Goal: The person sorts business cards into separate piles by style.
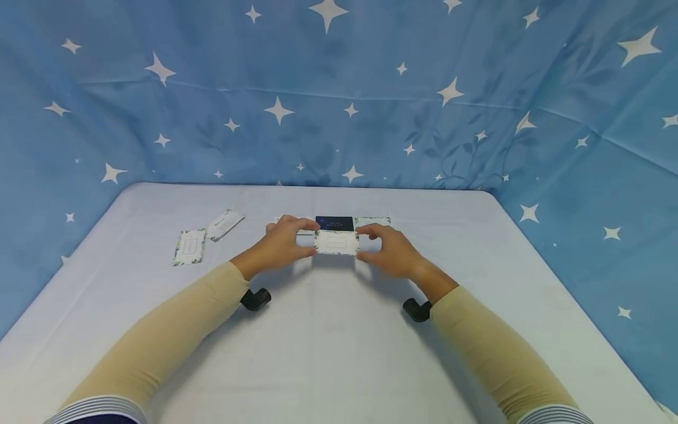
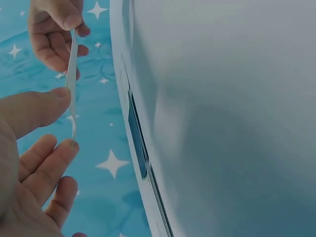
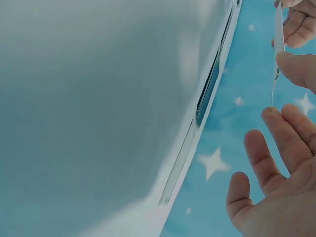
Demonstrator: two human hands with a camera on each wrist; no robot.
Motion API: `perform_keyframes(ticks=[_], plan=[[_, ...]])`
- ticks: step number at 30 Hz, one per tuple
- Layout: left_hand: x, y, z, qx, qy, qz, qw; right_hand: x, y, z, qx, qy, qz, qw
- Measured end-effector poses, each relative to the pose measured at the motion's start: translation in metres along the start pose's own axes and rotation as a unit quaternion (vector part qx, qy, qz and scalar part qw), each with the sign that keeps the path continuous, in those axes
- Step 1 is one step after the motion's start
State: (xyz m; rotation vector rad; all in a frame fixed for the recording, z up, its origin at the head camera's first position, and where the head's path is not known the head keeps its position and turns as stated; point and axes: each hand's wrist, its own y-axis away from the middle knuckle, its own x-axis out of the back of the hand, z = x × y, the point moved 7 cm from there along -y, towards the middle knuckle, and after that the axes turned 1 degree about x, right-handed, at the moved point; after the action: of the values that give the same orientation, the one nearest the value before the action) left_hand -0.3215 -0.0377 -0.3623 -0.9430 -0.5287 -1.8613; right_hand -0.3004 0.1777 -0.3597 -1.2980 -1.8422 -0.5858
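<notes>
A white card (image 1: pixel 336 242) with a leafy printed border is held up above the table between both hands. My left hand (image 1: pixel 286 242) pinches its left end between thumb and fingers. At the opposite end, my right hand (image 1: pixel 391 249) grips the card in the same way. Seen edge-on in the left wrist view, the card (image 2: pixel 72 74) looks thin and slightly bent. Behind it on the table lies a dark blue card (image 1: pixel 335 223). To the right of that is a white leafy card (image 1: pixel 373 221), partly covered by the right hand. Another card behind the left hand is mostly hidden.
Two more white cards lie on the left of the white table (image 1: pixel 339 353): a leaf-bordered card (image 1: pixel 189 247) and a tilted card (image 1: pixel 225 224) beside it. A blue curtain (image 1: pixel 339 141) with white stars hangs along the table's back and sides.
</notes>
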Motion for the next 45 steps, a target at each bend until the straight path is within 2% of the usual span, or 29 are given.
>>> perform_keyframes(ticks=[8,14,19,28,37,45], plan=[[-0.013,-0.055,0.022,-0.014,0.003,-0.009,0.9998,0.032,-0.008,0.040,-0.024,0.016,0.027,0.999],[-0.025,-0.081,0.031,-0.001,0.021,-0.020,0.9996,0.048,-0.015,0.060,-0.055,0.021,0.010,0.998],[-0.033,-0.093,0.028,0.022,0.042,-0.024,0.9986,0.052,-0.024,0.073,-0.067,0.024,-0.007,0.997],[-0.049,-0.106,0.033,0.031,0.038,-0.034,0.9982,0.049,-0.028,0.097,-0.109,-0.002,-0.022,0.994],[-0.059,-0.112,0.031,0.078,-0.018,-0.036,0.9961,0.040,-0.039,0.108,-0.121,-0.014,-0.042,0.992],[-0.064,-0.118,0.034,0.073,-0.074,-0.046,0.9935,0.037,-0.044,0.112,-0.138,-0.002,-0.045,0.989]])
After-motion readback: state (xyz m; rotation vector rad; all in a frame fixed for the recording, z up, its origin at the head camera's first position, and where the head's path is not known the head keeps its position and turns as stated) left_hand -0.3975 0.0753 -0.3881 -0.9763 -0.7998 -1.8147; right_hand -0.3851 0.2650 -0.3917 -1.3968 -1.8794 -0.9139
